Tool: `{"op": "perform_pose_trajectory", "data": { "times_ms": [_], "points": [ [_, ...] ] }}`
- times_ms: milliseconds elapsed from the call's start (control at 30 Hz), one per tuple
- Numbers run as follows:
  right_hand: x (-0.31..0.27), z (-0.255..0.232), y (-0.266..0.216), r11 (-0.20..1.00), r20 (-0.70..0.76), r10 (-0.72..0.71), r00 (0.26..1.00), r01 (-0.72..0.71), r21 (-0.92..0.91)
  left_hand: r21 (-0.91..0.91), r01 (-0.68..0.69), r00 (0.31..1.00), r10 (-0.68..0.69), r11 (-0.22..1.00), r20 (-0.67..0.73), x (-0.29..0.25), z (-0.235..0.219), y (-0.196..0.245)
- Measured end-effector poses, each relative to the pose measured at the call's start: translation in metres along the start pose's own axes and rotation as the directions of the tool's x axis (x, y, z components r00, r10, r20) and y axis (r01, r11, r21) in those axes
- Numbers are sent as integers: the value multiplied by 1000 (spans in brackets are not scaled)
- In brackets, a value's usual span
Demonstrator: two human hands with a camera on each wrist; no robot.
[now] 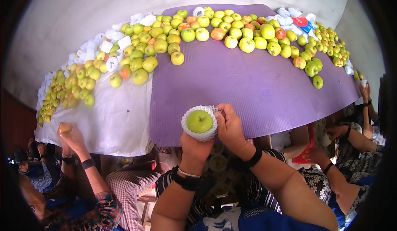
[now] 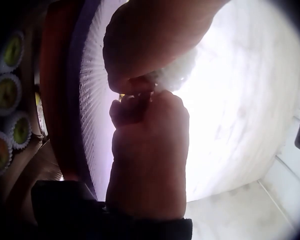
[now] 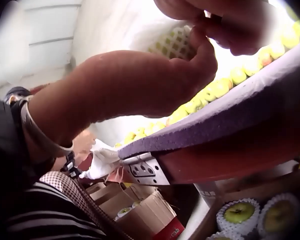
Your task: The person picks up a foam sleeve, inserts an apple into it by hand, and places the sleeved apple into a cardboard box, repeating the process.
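A green apple (image 1: 199, 121) sits stem up in a white foam net (image 1: 202, 137) over the near edge of the purple mat. My left hand (image 1: 196, 148) holds it from below, with the fingers around its base. At the net's right rim my right hand (image 1: 231, 127) pinches the foam edge between thumb and fingers. The right wrist view shows the net's lattice (image 3: 175, 45) over the apple, partly behind a hand. Both hands meet in the left wrist view, where they hide most of the fruit.
Loose apples (image 1: 247, 44) line the back of the purple mat (image 1: 198, 86) and the white cloth (image 1: 124, 123) on the left. Foam nets (image 1: 89, 51) lie behind them. Below the edge, a box holds netted apples (image 3: 240, 212). People work close by on both sides; one hand (image 1: 73, 138) holds fruit.
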State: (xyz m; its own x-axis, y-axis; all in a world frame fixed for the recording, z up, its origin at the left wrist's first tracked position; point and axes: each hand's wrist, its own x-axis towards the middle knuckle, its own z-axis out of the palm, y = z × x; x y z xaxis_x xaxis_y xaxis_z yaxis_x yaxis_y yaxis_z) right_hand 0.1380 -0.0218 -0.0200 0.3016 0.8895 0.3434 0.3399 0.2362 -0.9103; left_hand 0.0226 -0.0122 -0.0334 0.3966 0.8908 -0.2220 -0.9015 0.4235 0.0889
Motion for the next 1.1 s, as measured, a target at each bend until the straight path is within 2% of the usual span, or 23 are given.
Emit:
{"op": "perform_pose_trajectory", "data": {
  "times_ms": [67, 133, 167, 233, 267, 300, 333, 433, 500, 533, 567, 600, 633, 667, 700, 733, 767, 800, 833, 967, 1033, 1100],
  "points": [
    [-1, -3, -11, 1000, 54, 10, 998, -8, -30, -19, -4, 1000, 4, 1000, -8, -1, -3, 5],
    [-1, -4, -13, 998, 110, 21, 994, -15, -61, -97, 50, 997, -43, 994, 72, -3, 0, 10],
    [-1, -4, -11, 999, 147, 29, 989, -24, -37, -100, 45, 997, -38, 994, 69, -5, 1, 13],
    [1, -6, -9, 999, 188, 36, 982, -34, -13, -32, 22, 998, -21, 999, 54, -7, 7, 17],
    [2, -9, -8, 998, 196, -33, 980, 43, -44, -35, 19, 998, -17, 999, 52, -9, 14, 18],
    [3, -11, -7, 990, 207, -103, 973, 121, -74, 81, -10, 1000, 9, 997, 9, -13, 22, 19],
    [5, -13, -9, 990, 212, -102, 972, 120, -75, 197, -32, 999, 39, 980, -31, -16, 27, 19],
    [11, -23, -13, 990, 287, -96, 953, 121, -71, 222, 0, 1000, 1, 975, -2, -13, 14, 26],
    [15, -30, -11, 992, 370, -13, 929, -36, 125, 242, 11, 1000, -7, 970, -15, -15, 13, 28],
    [17, -32, -13, 992, 375, -6, 927, -42, 121, 262, 22, 1000, -17, 965, -24, -16, 14, 28],
    [20, -35, -19, 983, 418, -84, 904, 7, 184, 252, 25, 999, -17, 967, -34, -17, 21, 28],
    [22, -39, -25, 968, 459, -156, 875, 44, 245, 333, 16, 995, 18, 943, -99, -17, 30, 27],
    [22, -40, -32, 973, 477, -125, 870, 13, 231, 407, 23, 984, 53, 913, -173, -19, 36, 25],
    [20, -38, -41, 978, 511, -209, 833, 175, 115, 382, 44, 976, 41, 923, -214, -21, 35, 25],
    [18, -36, -44, 942, 561, -285, 777, 337, 11, 437, 77, 983, 7, 896, -186, -19, 31, 26],
    [15, -33, -44, 952, 581, -250, 775, 305, 4, 493, 101, 988, -28, 864, -153, -19, 29, 26],
    [13, -29, -43, 930, 598, -293, 746, 368, -3, 476, 115, 983, -31, 872, -180, -21, 30, 24],
    [11, -25, -41, 902, 610, -339, 716, 433, -7, 565, 96, 984, 7, 819, -177, -23, 35, 22],
    [9, -23, -37, 902, 605, -341, 719, 433, -6, 652, 73, 986, 44, 755, -161, -23, 35, 21],
    [5, -21, -32, 906, 628, -322, 708, 424, -14, 671, 37, 992, 56, 740, -116, -21, 27, 20],
    [4, -22, -34, 903, 623, -283, 729, 422, -83, 668, 17, 999, 6, 744, -33, -20, 20, 23],
    [2, -22, -37, 900, 617, -289, 732, 427, -85, 674, 32, 999, -12, 738, -34, -22, 19, 24]
  ]
}}
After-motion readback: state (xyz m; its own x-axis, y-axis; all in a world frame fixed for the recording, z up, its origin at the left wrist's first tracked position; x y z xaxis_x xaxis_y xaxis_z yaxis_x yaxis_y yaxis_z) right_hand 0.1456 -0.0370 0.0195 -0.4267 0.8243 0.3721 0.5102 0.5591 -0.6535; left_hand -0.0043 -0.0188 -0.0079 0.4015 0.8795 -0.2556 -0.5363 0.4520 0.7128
